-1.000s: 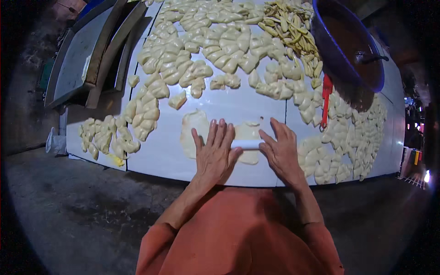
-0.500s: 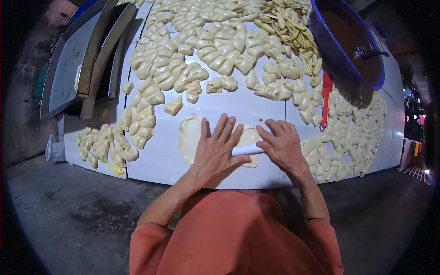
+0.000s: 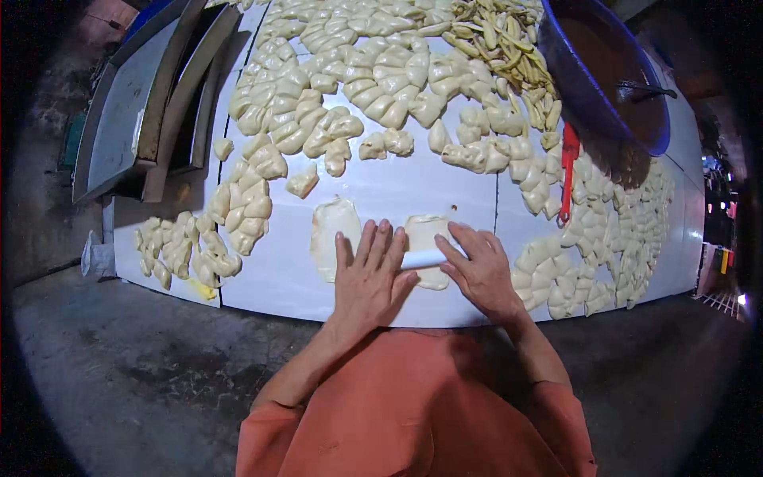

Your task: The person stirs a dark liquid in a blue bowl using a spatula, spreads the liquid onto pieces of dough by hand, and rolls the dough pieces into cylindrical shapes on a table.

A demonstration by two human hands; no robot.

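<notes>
My left hand (image 3: 367, 278) lies over the left end of a short white rolling pin (image 3: 423, 258), its fingers stretched out and slightly apart, partly hiding it. My right hand (image 3: 478, 270) rests on the pin's right end with fingers spread and bent. Beneath the pin is a thin, flattened piece of pale dough (image 3: 425, 230). A second flattened sheet (image 3: 326, 234) lies just left of it, partly under my left fingers. Both are on a white tiled table (image 3: 278, 294), surrounded by many glossy pale dough pieces (image 3: 389, 79).
Stacked metal trays (image 3: 123, 119) stand at the back left. A blue basin (image 3: 652, 139) of brown liquid with a dark handle in it sits at the back right, beside a pile of sliced yellow pieces (image 3: 501, 44) and a red utensil (image 3: 569, 167). A dark floor (image 3: 143, 374) borders the table.
Both hands have shifted a little back and forth with the pin. My right fingers now sit slightly lower and further left than one second ago. The camera view has shifted slightly.
</notes>
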